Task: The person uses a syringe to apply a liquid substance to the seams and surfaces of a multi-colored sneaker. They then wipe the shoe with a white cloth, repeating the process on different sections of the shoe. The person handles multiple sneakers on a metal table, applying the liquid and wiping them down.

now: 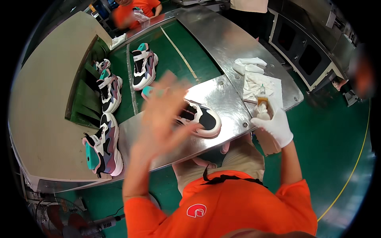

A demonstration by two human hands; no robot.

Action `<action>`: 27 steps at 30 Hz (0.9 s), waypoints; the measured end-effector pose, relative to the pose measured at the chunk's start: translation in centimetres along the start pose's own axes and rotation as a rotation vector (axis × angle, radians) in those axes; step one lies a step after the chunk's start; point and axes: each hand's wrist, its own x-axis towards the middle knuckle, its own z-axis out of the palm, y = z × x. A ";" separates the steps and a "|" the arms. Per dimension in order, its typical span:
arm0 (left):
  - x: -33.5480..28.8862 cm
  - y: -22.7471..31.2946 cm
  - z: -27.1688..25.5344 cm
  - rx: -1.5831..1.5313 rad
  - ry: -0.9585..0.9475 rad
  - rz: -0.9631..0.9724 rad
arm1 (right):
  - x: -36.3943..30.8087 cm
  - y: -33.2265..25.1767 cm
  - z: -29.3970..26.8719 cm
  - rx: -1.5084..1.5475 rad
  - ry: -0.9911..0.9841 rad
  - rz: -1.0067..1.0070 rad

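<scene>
My left hand point(164, 109), bare and blurred by motion, is above a sneaker point(206, 121) on the metal table edge. Its thumb stands apart from the fingers, and I see nothing in it. The sneaker is black, white and pink, with a teal heel part showing beyond the hand; its middle is hidden. At the table's right edge, my right hand point(278, 125) wears a white glove. It curls round a small crumpled white wad point(262, 112). Just beyond the wad stands a small amber container with a clear pointed top point(262, 92).
Another sneaker point(144, 67) is on the green belt point(174, 51). More sneakers point(104, 146) line the left, beside a beige housing point(43, 99) with green flaps. White cloths point(254, 79) lie at the right. A person in orange point(133, 14) is at the far end. A fan point(63, 218) stands lower left.
</scene>
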 end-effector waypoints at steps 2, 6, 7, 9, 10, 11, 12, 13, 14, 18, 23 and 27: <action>1.0 -4.0 -1.6 0.333 -0.029 -0.018 | 1.0 0.4 -0.7 -0.069 0.017 0.018; -1.0 -9.4 -0.3 0.011 -0.410 -0.123 | 2.6 -0.2 -0.5 -0.382 -0.115 0.086; -2.1 -9.4 0.1 -0.009 -0.297 -0.065 | 2.5 -1.8 -0.5 -0.459 -0.190 0.147; -4.6 -7.3 0.0 0.136 -0.053 0.027 | 2.7 -4.1 -0.7 -0.292 -0.370 0.286; -6.3 -6.2 0.3 0.186 -0.028 -0.024 | 2.6 -4.9 -1.0 -0.199 -0.440 0.263; -8.3 -4.9 1.1 0.246 0.058 -0.056 | 2.5 -5.5 -1.0 -0.104 -0.513 0.242; -9.8 -3.3 1.9 0.290 0.108 -0.087 | 2.7 -6.1 -0.4 -0.049 -0.537 0.182; -11.0 -1.6 2.1 0.281 0.117 -0.123 | 2.9 -6.7 0.5 0.008 -0.561 0.117; -12.2 -0.2 3.0 0.250 0.170 -0.153 | 3.4 -7.0 1.7 0.066 -0.593 0.056; -13.4 3.0 5.2 0.345 0.259 -0.274 | 4.8 -6.3 7.2 0.474 -0.758 0.073; -13.8 3.6 5.4 0.375 0.221 -0.324 | 6.3 -5.3 11.5 0.730 -0.901 0.275; -14.0 3.8 5.6 0.386 0.227 -0.342 | 6.4 -4.6 12.4 0.776 -0.915 0.308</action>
